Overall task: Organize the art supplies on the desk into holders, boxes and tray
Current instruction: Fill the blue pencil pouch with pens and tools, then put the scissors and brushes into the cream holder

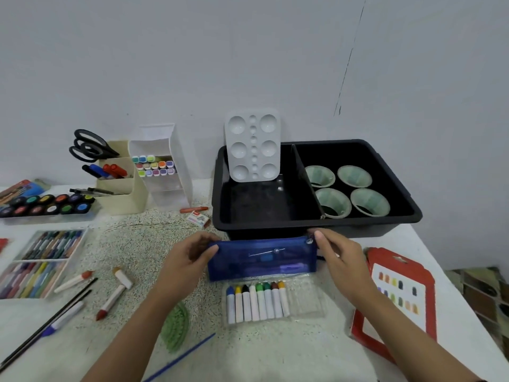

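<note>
Head view is showing both hands gripping a translucent blue zip pouch (261,257), which is standing on its long edge on the speckled desk (143,244), touching or nearly touching the front wall of the black tray (316,224). Left hand (190,257) is pinching the pouch's left end, its fingers curling over the top corner; right hand (337,255) is clamping the right end, thumb sitting by the zipper pull (309,239). Blurred items are showing through the pouch's mesh, too vague to name.

Inside the tray, a white paint palette (253,144) is leaning upright against the back wall of the left compartment, and four pale green cups (348,190) are sitting in the right compartment. Just in front of the pouch, a clear case of paint sticks (257,301) is lying flat. Right of the pouch, a red-framed card of colour swatches (399,296) is lying on the desk. Left of the tray, a white marker rack (159,166) and a cream holder (118,183) with scissors (88,146) are standing against the wall, and boxes of pastels (41,263) are lying further left.
</note>
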`<state>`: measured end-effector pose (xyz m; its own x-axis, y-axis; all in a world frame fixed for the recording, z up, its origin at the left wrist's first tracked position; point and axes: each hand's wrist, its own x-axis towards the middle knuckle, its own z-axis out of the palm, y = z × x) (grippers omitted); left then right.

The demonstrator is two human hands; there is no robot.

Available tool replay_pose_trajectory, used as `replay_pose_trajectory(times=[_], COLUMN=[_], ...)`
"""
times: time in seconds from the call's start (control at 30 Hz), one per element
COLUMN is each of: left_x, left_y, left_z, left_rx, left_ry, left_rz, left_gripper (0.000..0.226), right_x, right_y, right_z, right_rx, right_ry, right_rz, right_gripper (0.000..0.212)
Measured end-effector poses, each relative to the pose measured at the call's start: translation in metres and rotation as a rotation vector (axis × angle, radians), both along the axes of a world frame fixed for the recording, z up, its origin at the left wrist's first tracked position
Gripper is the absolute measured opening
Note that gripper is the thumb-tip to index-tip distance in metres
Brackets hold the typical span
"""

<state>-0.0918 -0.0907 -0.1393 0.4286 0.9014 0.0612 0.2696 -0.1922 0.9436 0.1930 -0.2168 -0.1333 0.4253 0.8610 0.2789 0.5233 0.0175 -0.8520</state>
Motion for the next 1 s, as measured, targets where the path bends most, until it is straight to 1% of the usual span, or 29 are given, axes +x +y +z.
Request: replay_pose_trajectory(times=[0.03, 0.1, 0.2, 0.27, 0.33, 0.43, 0.5, 0.6, 0.7, 0.77, 0.83, 0.93, 1.0], left_x=[0.0, -0.001, 0.002, 0.006, 0.007, 0.006, 0.007, 0.006, 0.006, 0.008, 0.01, 0.011, 0.011], left_y=[0.001, 0.004, 0.005, 0.003, 0.001, 0.0, 0.001, 0.005, 0.006, 0.006, 0.006, 0.007, 0.008], left_z=[-0.002, -0.004, -0.004, -0.003, -0.004, -0.007, -0.009, -0.013, -0.014, -0.014, -0.014, -0.016, -0.017], left_rx=[0.002, 0.004, -0.002, -0.009, -0.02, 0.0, 0.034, 0.033, 0.042, 0.045, 0.037, 0.043, 0.035], left_ry=[0.011, 0.015, -0.014, -0.029, -0.015, 0.055, 0.069, 0.047, 0.042, 0.048, 0.054, 0.063, 0.06], left_rz=[0.019, 0.098, 0.222, 0.242, 0.249, 0.238, 0.229, 0.265, 0.308, 0.326, 0.336, 0.343, 0.347], left_gripper=[0.027, 0.022, 0.023, 0.019, 0.01, 0.018, 0.014, 0.008, 0.007, 0.01, 0.01, 0.01, 0.008], right_x=[0.004, 0.018, 0.032, 0.033, 0.03, 0.027, 0.027, 0.035, 0.046, 0.049, 0.05, 0.049, 0.046], right_y=[-0.002, -0.003, -0.001, 0.002, 0.004, 0.006, 0.004, -0.004, -0.013, -0.021, -0.029, -0.037, -0.038], right_z=[-0.002, -0.009, -0.024, -0.032, -0.033, -0.026, -0.023, -0.02, -0.017, -0.012, -0.01, -0.011, -0.01], right_rx=[-0.009, -0.085, -0.273, -0.284, -0.291, -0.336, -0.317, -0.314, -0.293, -0.248, -0.214, -0.184, -0.174], right_ry=[0.007, -0.057, -0.309, -0.473, -0.567, -0.637, -0.609, -0.496, -0.353, -0.32, -0.293, -0.234, -0.212], right_rz=[-0.03, -0.084, -0.015, 0.039, 0.036, 0.005, -0.035, -0.106, -0.041, 0.033, 0.064, 0.022, 0.045], right_gripper=[0.021, 0.021, 0.024, 0.022, 0.017, 0.013, 0.012, 0.012, 0.021, 0.028, 0.031, 0.022, 0.019])
